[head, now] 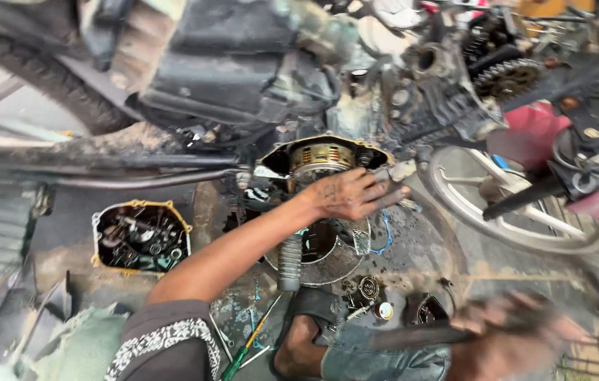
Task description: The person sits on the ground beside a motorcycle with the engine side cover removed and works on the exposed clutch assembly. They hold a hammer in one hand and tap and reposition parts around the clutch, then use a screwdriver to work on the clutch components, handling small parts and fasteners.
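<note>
My left hand (pixel 352 194) reaches forward to the opened side of a motorcycle engine (pixel 320 159), where a round brass-coloured part shows inside a casing rimmed with a yellowish gasket. Its greasy fingers are stretched out and rest on the casing's right edge. At the lower right my right hand (pixel 518 339) is blurred by motion. It is closed around a long dark tool (pixel 412 337) that points left. What kind of tool it is cannot be made out.
A removed engine cover (pixel 141 236) lies on the ground at left. A round metal pan (pixel 324 254) and small loose parts (pixel 370 288) sit below the engine. A green-handled screwdriver (pixel 243 356) lies beside my sandalled foot (pixel 306 346). A spoked wheel (pixel 504 204) stands at right.
</note>
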